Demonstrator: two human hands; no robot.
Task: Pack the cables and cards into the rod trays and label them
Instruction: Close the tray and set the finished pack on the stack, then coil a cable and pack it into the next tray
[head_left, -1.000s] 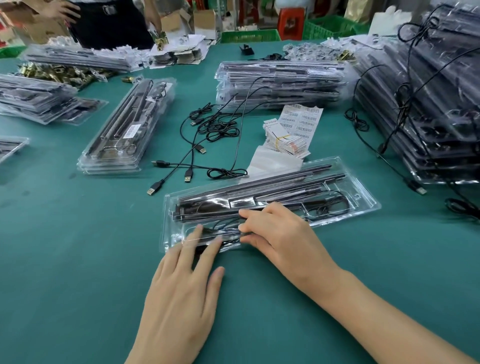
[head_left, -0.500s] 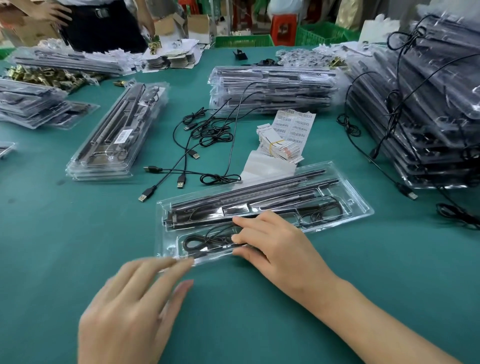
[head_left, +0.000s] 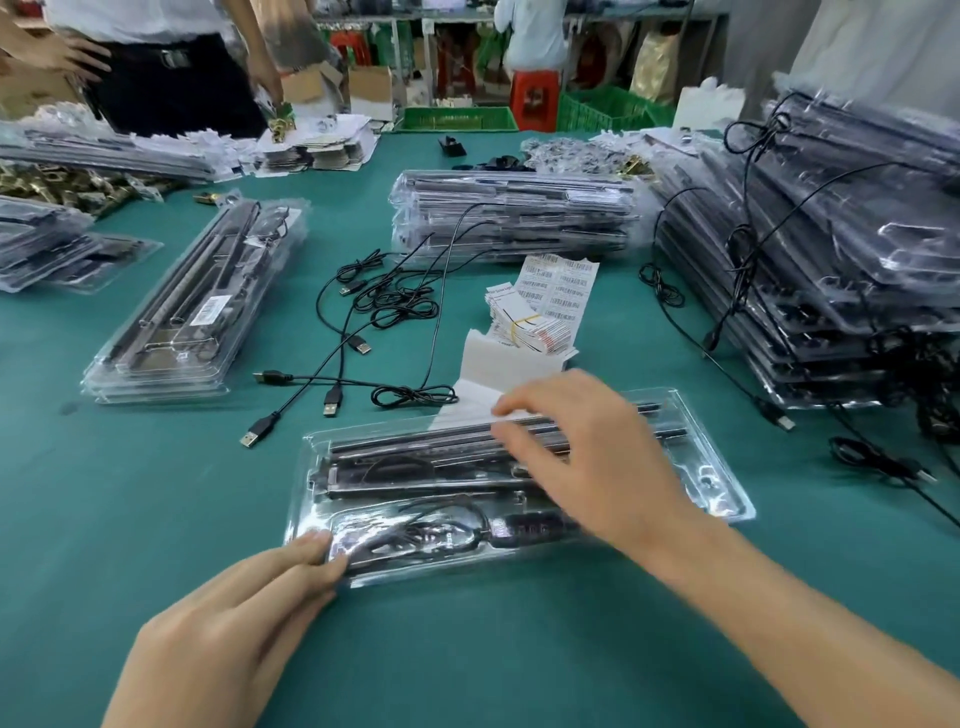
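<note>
A clear rod tray (head_left: 719, 470) lies in front of me on the green table, holding black rods (head_left: 415, 452) and a coiled black cable (head_left: 431, 535) in its near compartment. My left hand (head_left: 223, 639) rests its fingertips on the tray's near left corner, fingers extended. My right hand (head_left: 597, 457) hovers over the tray's middle with fingers spread and nothing in it, its fingertips near a white paper (head_left: 498, 364) just beyond the tray. Behind that lie a banded bundle of cards (head_left: 530, 325) and a barcode label sheet (head_left: 566, 286).
Loose USB cables (head_left: 395, 306) sprawl left of the cards. Packed trays are stacked at the left (head_left: 192, 312), at the back (head_left: 514, 218) and high on the right (head_left: 831, 234), with cables draped over them. A person (head_left: 171, 78) stands at the far left edge.
My right hand has lifted off the cable compartment and moved up across the tray toward the white paper. My left hand has come back to the tray's near left corner.
</note>
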